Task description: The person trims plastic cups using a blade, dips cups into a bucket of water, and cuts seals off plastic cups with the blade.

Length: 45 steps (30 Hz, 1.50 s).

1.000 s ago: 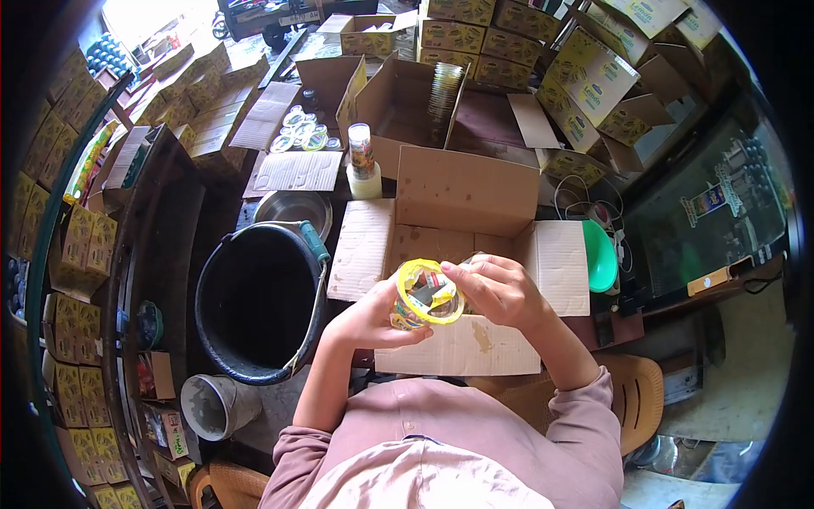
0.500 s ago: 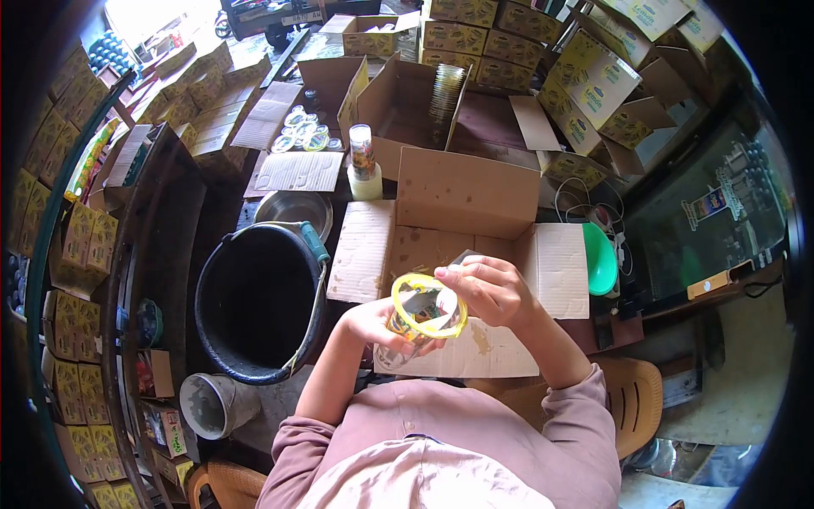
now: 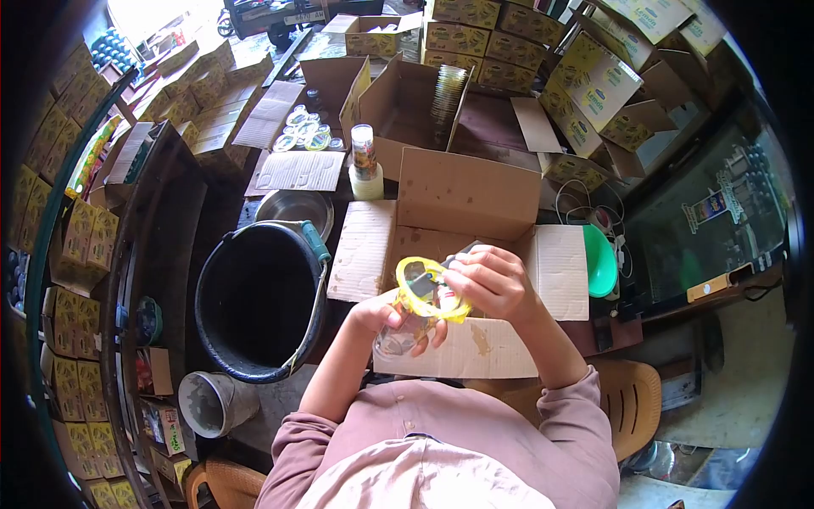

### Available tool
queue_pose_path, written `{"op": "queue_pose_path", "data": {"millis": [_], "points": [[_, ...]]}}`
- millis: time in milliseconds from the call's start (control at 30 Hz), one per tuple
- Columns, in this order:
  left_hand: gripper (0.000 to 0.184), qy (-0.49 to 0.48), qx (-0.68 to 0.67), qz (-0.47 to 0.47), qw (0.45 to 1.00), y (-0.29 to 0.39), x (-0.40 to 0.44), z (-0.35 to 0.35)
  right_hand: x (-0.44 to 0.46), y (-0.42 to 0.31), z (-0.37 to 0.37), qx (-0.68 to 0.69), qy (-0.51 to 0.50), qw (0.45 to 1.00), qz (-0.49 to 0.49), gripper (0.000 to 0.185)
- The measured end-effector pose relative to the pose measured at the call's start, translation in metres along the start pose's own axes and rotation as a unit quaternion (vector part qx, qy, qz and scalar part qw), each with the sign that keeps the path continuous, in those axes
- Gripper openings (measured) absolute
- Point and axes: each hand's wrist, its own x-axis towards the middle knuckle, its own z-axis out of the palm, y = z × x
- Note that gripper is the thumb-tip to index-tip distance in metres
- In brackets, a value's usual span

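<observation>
A clear plastic cup [image 3: 397,338] with a yellow rim [image 3: 414,307] is tilted in my left hand [image 3: 383,316], whose fingers wrap round it. At the cup's mouth, my right hand [image 3: 489,282] grips a dark, flat tool that reaches over the rim; its exact shape is partly hidden by the fingers. Both hands are above the near part of an open cardboard box [image 3: 468,191]. A printed cup stack [image 3: 362,153] stands behind the box's left flap.
The black bucket [image 3: 259,301] is left of my hands, with a metal bowl [image 3: 294,212] behind it. Round lids [image 3: 301,131] lie on cardboard. A green bowl [image 3: 599,261] is at the right. Cup stacks [image 3: 447,93] stand in a rear box. A grey pail [image 3: 218,404] is lower left.
The cup has tipped further, its clear base swinging out to the lower left. My right hand has shifted slightly, and the dark tool now shows across the rim.
</observation>
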Motion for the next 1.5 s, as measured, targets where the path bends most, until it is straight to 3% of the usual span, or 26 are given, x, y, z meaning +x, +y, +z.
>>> {"op": "queue_pose_path", "data": {"millis": [67, 100, 200, 300, 333, 467, 567, 1000, 1100, 1233, 1333, 1500], "points": [[0.068, 0.073, 0.071, 0.042, 0.994, 0.005, 0.0, 0.008, 0.0, 0.001, -0.004, -0.026, -0.007, 1.0, 0.002, 0.018], [0.069, 0.213, 0.193, 0.055, 0.956, 0.01, -0.005, 0.014, 0.0, 0.003, -0.007, -0.04, -0.01, 0.999, 0.006, 0.019], [0.068, 0.293, 0.354, 0.098, 0.883, 0.017, 0.001, 0.026, -0.004, 0.009, -0.011, -0.078, -0.015, 0.996, 0.029, 0.021], [0.069, 0.285, 0.654, 0.213, 0.667, 0.005, 0.016, 0.038, -0.009, 0.01, -0.008, -0.091, -0.045, 0.994, 0.027, 0.02], [0.068, 0.34, 0.677, 0.183, 0.626, 0.005, 0.021, 0.045, -0.007, 0.009, -0.008, -0.098, -0.04, 0.994, 0.026, 0.019], [0.066, 0.388, 0.663, 0.214, 0.603, -0.002, 0.024, 0.031, -0.006, 0.008, -0.006, -0.078, -0.021, 0.996, 0.029, 0.025], [0.066, 0.375, 0.683, 0.187, 0.598, 0.002, 0.024, 0.036, -0.013, 0.013, -0.001, -0.051, 0.017, 0.997, 0.054, 0.03], [0.061, 0.321, 0.645, 0.145, 0.678, 0.001, 0.029, 0.036, -0.019, 0.015, -0.004, -0.032, 0.0, 0.998, 0.05, 0.039], [0.06, 0.308, 0.571, 0.082, 0.756, 0.004, 0.027, 0.04, -0.02, 0.017, -0.004, -0.031, 0.011, 0.998, 0.051, 0.04], [0.056, 0.269, 0.538, 0.119, 0.79, 0.0, 0.028, 0.034, -0.024, 0.02, -0.002, -0.013, 0.017, 0.999, 0.043, 0.039], [0.055, 0.235, 0.456, 0.105, 0.852, -0.001, 0.026, 0.027, -0.025, 0.021, -0.003, -0.018, -0.004, 1.0, 0.021, 0.037], [0.045, 0.166, 0.319, -0.025, 0.933, 0.001, 0.018, 0.013, -0.028, 0.021, -0.001, 0.041, 0.007, 0.998, 0.037, 0.035]]}}
